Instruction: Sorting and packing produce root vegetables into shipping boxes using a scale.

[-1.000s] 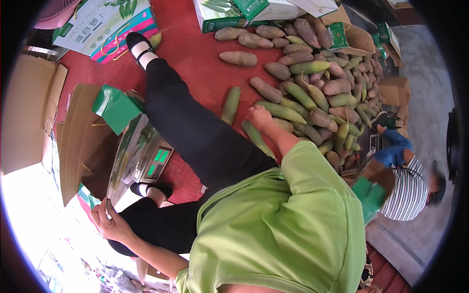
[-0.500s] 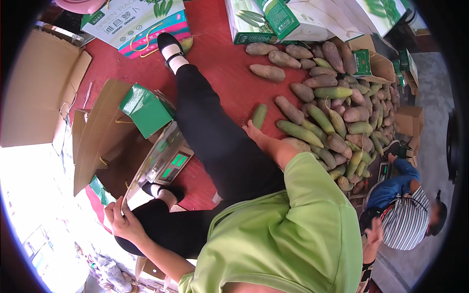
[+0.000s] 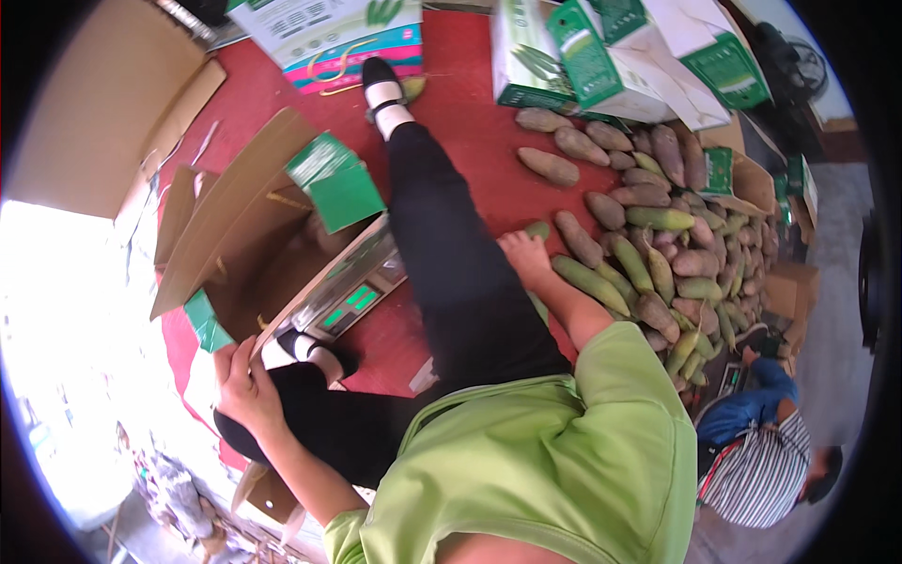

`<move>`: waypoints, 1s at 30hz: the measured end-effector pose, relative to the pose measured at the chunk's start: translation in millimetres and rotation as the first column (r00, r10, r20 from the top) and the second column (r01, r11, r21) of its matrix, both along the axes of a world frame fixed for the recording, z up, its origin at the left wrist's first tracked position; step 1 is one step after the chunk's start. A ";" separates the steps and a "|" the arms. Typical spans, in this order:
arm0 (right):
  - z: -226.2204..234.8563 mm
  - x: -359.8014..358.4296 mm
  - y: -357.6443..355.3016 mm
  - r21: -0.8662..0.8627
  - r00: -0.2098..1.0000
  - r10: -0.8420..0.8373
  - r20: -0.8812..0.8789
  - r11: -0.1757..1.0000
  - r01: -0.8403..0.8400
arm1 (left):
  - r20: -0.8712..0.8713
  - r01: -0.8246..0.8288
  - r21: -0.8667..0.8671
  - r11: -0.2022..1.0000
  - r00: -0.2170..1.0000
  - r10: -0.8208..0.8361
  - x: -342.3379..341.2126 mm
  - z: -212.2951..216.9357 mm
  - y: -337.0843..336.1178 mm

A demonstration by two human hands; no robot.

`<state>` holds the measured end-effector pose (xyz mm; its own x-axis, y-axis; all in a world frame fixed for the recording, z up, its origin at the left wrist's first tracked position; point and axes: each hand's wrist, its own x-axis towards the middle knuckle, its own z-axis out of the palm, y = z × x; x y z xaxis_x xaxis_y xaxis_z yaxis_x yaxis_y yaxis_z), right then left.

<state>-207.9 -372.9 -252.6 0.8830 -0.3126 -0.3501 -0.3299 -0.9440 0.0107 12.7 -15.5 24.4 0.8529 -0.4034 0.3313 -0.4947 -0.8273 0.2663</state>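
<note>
My left hand is closed on the near edge of an open cardboard box with green end flaps, at the left. Shadow hides most of what lies in the box. A scale with lit green digits shows beside the box's near wall. Beyond my outstretched leg, my right hand has its fingers over a green radish; only the radish's far end shows past them. Right of that hand spreads a heap of radishes, with another green radish lying at its near edge.
Flat printed cartons lie at the far left, and white-and-green boxes stand at the far right. A large brown carton is at the left edge. A person in a striped top bends down at the lower right.
The whole view has shifted, moving the scene rightward. My right hand has come over the green radish, covering most of it. My left hand keeps hold of the box's edge.
</note>
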 end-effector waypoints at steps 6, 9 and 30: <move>27.8 5.8 -49.5 0.350 0.699 -0.544 0.463 0.837 0.420 | -0.019 -0.042 0.021 0.999 0.999 0.043 -3.0 0.8 4.6; 58.7 14.9 -69.3 0.664 0.444 -0.774 0.451 0.623 0.413 | 0.001 -0.050 0.027 0.998 0.999 0.050 -3.3 0.7 7.3; 317.1 222.4 99.2 0.686 0.571 -0.390 0.723 0.510 -0.519 | 0.003 0.024 0.006 1.000 1.000 -0.024 0.3 0.5 8.3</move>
<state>14.4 -273.7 64.5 0.8889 -0.2356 0.3928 0.2953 -0.3608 -0.8847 13.0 -7.2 24.9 0.8418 -0.4259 0.3317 -0.5155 -0.8164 0.2601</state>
